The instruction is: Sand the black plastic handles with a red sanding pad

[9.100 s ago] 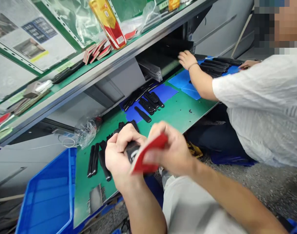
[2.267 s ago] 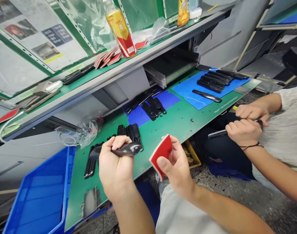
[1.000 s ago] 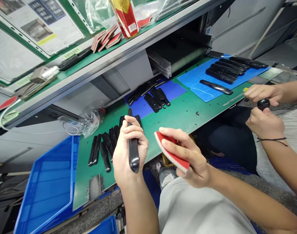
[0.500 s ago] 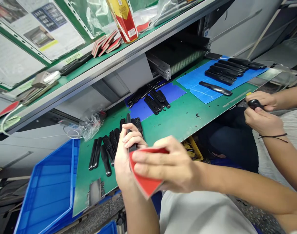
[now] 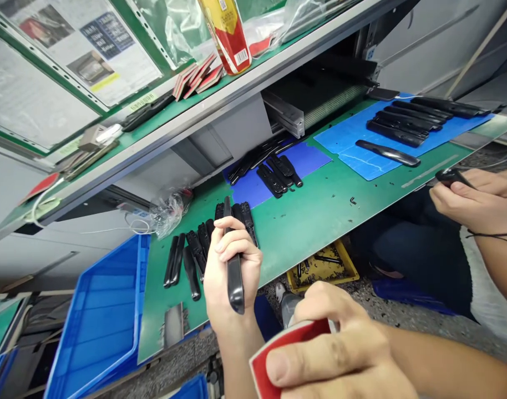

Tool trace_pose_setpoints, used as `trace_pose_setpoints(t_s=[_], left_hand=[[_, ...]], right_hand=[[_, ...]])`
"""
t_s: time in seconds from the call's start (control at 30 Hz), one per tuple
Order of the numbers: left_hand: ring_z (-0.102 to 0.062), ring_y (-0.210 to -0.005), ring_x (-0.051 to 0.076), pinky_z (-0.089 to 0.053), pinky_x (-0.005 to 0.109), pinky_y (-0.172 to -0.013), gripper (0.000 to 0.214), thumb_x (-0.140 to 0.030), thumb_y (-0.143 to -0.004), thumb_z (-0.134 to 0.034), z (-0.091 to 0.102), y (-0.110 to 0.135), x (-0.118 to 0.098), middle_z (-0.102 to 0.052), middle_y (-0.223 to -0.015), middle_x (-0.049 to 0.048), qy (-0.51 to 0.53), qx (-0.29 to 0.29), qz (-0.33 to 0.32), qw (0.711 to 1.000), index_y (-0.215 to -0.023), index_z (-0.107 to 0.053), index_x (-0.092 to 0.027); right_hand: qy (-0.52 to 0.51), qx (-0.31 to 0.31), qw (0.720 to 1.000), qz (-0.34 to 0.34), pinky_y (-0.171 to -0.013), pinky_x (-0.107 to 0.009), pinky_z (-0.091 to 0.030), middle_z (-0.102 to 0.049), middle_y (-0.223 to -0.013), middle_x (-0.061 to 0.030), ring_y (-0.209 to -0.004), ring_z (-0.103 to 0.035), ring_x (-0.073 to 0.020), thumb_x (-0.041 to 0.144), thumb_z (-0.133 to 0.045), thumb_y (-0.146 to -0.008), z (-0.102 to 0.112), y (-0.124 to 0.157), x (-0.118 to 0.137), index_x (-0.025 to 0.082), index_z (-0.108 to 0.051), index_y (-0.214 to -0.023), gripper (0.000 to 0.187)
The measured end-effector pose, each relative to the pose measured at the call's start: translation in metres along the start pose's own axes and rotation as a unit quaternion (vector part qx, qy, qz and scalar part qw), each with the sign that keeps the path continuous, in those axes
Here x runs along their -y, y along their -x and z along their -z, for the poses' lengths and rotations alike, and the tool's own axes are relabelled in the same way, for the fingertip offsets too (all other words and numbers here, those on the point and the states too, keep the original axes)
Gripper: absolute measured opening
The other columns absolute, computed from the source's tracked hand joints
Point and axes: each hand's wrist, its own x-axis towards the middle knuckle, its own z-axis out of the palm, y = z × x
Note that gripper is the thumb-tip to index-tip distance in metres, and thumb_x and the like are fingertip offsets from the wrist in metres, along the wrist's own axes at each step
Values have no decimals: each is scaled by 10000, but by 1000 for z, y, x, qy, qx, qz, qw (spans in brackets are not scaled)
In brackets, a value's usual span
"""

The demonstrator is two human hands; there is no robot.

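My left hand (image 5: 228,271) is closed round a long glossy black plastic handle (image 5: 234,274), held upright over the front edge of the green bench (image 5: 315,216). My right hand (image 5: 340,354) sits low at the bottom of the view, fingers pinched on a red sanding pad (image 5: 287,354) with a white backing. The pad is apart from the handle. Just behind my left hand lies a row of several black handles (image 5: 195,249) on the bench.
A blue crate (image 5: 95,316) stands left of the bench. More black parts lie on blue mats (image 5: 361,144). Another person's hands (image 5: 473,194) at the right hold a small black part. A yellow tray (image 5: 324,269) lies on the floor. A shelf (image 5: 187,122) overhangs the bench.
My right hand has drawn the red pad off the black handle, down and toward me. My left hand still holds the handle upright. The view has shifted slightly.
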Motion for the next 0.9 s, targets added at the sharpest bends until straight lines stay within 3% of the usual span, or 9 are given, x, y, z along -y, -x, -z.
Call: trace_pose_setpoints(t_s=[0.2,0.37,0.47,0.5,0.53,0.57,0.63,0.77,0.9], left_hand=[[-503,-451,63,-436,137,-414,256,-245,-1027,-387,1,-4,2,-640,-715,31,-21,0,1,1000,-885,-566,-131],[-507,-468,50,-443,112,-434,273,-257,-1051,-330,1,-4,6,-639,-727,14,-75,12,-1,997,-900,-529,-147],[-500,-469,13,-417,56,-454,244,-191,-1053,-309,3,-12,-4,-615,-718,-26,-196,19,-37,980,-895,-493,-163],[-493,-473,1,-403,40,-465,222,-164,-1045,-321,5,-19,-11,-597,-714,-41,-296,6,-80,952,-893,-484,-169],[-496,-487,-3,-401,38,-483,196,-161,-1037,-342,9,-28,-20,-583,-714,-50,-422,-19,-136,896,-896,-477,-175],[-511,-515,4,-415,52,-511,167,-188,-1032,-360,16,-40,-30,-574,-722,-53,-546,-54,-193,813,-910,-474,-182],[-570,-607,56,-475,134,-591,148,-307,-1021,-382,38,-71,-49,-584,-757,-37,-724,-132,-276,618,-997,-476,-196],[-655,-796,207,-511,355,-769,449,-290,-930,-551,107,-136,-63,-664,-891,55,-830,-193,-286,439,-1342,-403,-189],[-504,-1243,411,-327,634,-1008,551,-192,-899,-538,158,-171,-66,-566,-1294,251,-903,-217,-286,236,-1438,-434,-137]], right_hand=[[21,-44,999,-15,-767,-320,-586,-709,-1280,-89,-991,-732,-162,234,-658,-893,8,9,-6,117,-682,-1159,291],[48,-104,993,-22,-820,-356,-562,-622,-1401,-109,-1049,-705,-179,327,-558,-938,3,8,-12,112,-665,-1200,355],[117,-45,991,-55,-854,-378,-528,-661,-1348,-131,-1134,-663,-200,369,-491,-999,-2,-6,-17,122,-663,-1210,368],[127,-5,991,-52,-805,-366,-528,-694,-1304,-106,-1077,-679,-194,362,-469,-1015,-4,-9,-18,135,-675,-1192,354],[123,32,991,-42,-727,-346,-524,-722,-1261,-54,-967,-697,-177,347,-456,-1024,-5,-11,-19,154,-689,-1169,335],[108,57,992,-28,-642,-327,-507,-738,-1228,7,-842,-692,-154,334,-450,-1028,-4,-9,-20,173,-703,-1141,321],[67,94,993,-29,-594,-302,-493,-731,-1235,60,-763,-669,-128,322,-446,-1032,2,1,-20,191,-709,-1122,307],[51,54,983,-167,-853,-357,-528,-655,-1354,-135,-1071,-656,-188,432,-428,-1029,22,35,-21,141,-579,-1330,445],[73,-9,978,-196,-735,-354,-572,-692,-1290,-152,-898,-655,-200,493,-468,-998,29,59,-27,218,-510,-1422,506]])
